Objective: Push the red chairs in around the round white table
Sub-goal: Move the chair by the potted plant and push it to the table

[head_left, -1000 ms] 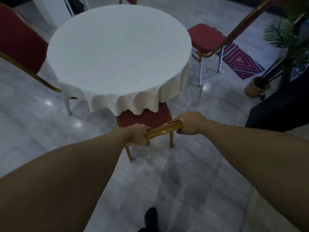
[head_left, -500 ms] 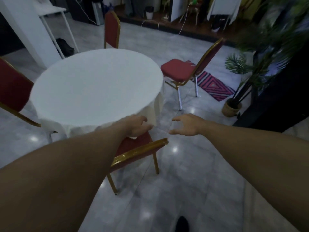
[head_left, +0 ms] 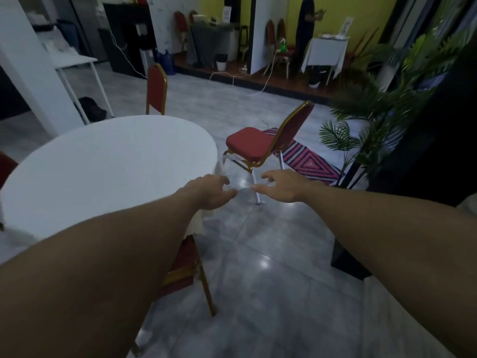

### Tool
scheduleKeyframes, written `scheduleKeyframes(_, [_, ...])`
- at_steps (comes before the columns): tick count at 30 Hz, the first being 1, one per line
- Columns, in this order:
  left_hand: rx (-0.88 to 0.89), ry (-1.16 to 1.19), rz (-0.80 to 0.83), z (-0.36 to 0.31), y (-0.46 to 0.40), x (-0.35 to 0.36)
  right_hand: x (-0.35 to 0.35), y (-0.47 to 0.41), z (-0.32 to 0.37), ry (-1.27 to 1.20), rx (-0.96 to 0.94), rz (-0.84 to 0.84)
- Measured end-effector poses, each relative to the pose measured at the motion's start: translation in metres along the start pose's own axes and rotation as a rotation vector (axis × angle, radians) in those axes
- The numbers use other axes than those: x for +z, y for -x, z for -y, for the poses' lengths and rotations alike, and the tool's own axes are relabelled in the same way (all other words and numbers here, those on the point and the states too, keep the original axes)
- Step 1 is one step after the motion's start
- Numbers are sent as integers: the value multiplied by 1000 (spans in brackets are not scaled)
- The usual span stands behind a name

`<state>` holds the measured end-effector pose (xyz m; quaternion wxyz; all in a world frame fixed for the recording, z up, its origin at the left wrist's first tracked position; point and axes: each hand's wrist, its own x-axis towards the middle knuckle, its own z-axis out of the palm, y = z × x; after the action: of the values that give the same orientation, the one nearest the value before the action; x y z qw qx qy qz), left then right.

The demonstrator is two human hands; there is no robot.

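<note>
The round table point(head_left: 108, 166) under a white cloth fills the left middle. Tucked beneath its near edge stands a red chair point(head_left: 184, 264) with a gold frame, mostly hidden by my left forearm. A second red chair point(head_left: 251, 143) stands pulled out to the table's right, its seat turned toward the table. A third red chair point(head_left: 156, 90) stands at the far side, and a sliver of a fourth point(head_left: 6, 165) shows at the left edge. My left hand point(head_left: 210, 189) and my right hand point(head_left: 282, 186) hover empty, fingers spread, short of the pulled-out chair.
A pink and black patterned rug point(head_left: 311, 161) lies behind the pulled-out chair. Potted palms point(head_left: 361, 125) and a dark counter point(head_left: 426, 151) line the right. A white side table point(head_left: 74, 63) stands far left. The tiled floor point(head_left: 271, 254) ahead is open.
Both hands have let go of the near chair's gold backrest and lifted, now spread and empty. The view has swung up and right toward the pulled-out chair.
</note>
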<state>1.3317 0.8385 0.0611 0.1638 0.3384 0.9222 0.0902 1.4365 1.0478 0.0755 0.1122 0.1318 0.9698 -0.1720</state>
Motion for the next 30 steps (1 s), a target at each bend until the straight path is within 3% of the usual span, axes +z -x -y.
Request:
scheduleKeyframes(17, [113,-25,-19,-82,-227,-49,-98,-145,-161,-23,132,-44])
scheduleKeyframes(30, [74,5,50,-134,-430,-85,-173,-281,-282,8,122,-50])
